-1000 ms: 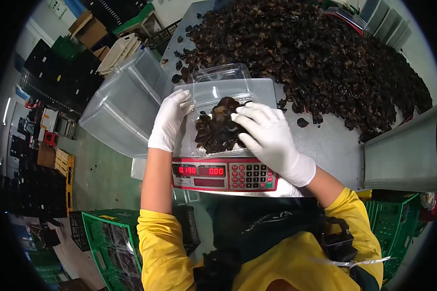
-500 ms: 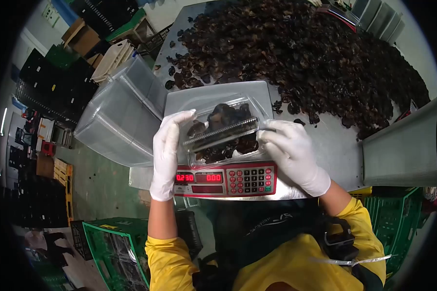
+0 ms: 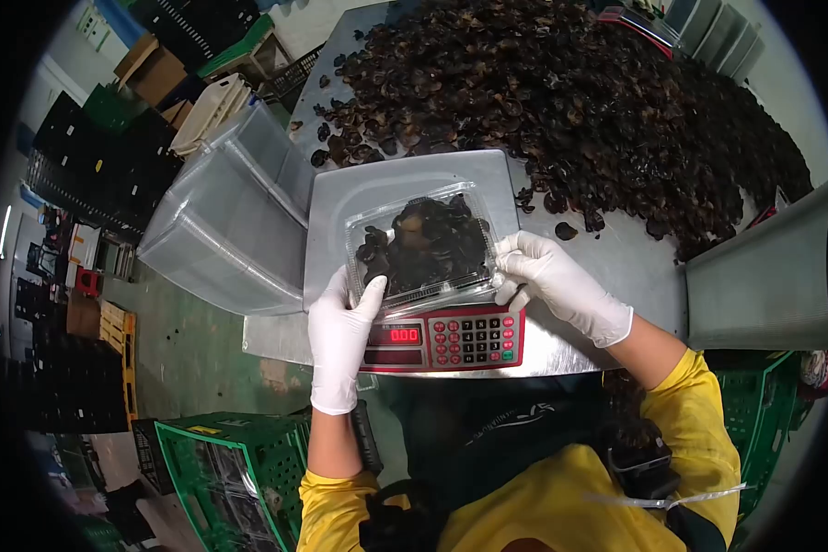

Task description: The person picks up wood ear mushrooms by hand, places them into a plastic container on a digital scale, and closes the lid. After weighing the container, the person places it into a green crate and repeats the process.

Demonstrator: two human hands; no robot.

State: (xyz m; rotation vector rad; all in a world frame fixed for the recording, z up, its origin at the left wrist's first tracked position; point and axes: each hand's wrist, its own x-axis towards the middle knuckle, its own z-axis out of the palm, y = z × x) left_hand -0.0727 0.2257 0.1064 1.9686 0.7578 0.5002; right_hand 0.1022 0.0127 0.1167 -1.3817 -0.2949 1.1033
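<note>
A clear plastic clamshell box (image 3: 366, 221) full of dark wood ear mushrooms (image 3: 423, 241) rests over the steel pan of a red digital scale (image 3: 443, 339). Its lid lies down over the mushrooms; whether it is fully snapped cannot be seen. My white-gloved left hand (image 3: 342, 333) grips the near left corner, thumb on top, and covers part of the scale's display. At the right edge, my gloved right hand (image 3: 557, 281) pinches the box's rim between thumb and fingers.
A large heap of wood ear mushrooms (image 3: 561, 101) covers the back and right of the metal table. Stacked clear clamshells (image 3: 221, 212) stand at left, another stack (image 3: 764, 276) at right. Green crates (image 3: 235, 460) sit below the table.
The lid has come down from a half-raised tilt onto the box. My left hand has moved from the far left side to the near left corner; my right hand stays at the right edge.
</note>
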